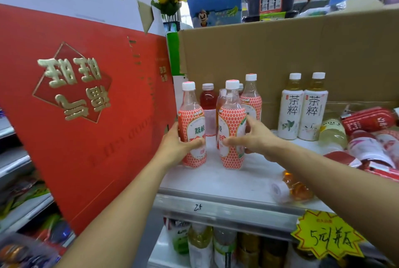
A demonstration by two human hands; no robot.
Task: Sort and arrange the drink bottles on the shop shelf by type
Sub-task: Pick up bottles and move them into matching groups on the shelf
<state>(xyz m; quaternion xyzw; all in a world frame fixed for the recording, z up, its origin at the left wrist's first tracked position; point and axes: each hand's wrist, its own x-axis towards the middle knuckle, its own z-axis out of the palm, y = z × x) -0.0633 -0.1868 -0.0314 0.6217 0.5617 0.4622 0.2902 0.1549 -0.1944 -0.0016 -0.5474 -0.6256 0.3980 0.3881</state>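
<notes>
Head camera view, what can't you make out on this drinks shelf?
All in the head view:
Orange bottle: hidden behind the pink-labelled bottle in the right hand; label unseen.
Amber bottle lying in front: part covered by the right forearm.
Red-labelled bottles lying at right: cut by the frame edge.
Lower-shelf bottles: blurred, labels unreadable.

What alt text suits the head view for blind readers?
The left hand grips one pink bottle, the right hand a second pink bottle, both upright on a white shelf. Two white tea bottles stand further right, beside bottles lying flat.
</notes>
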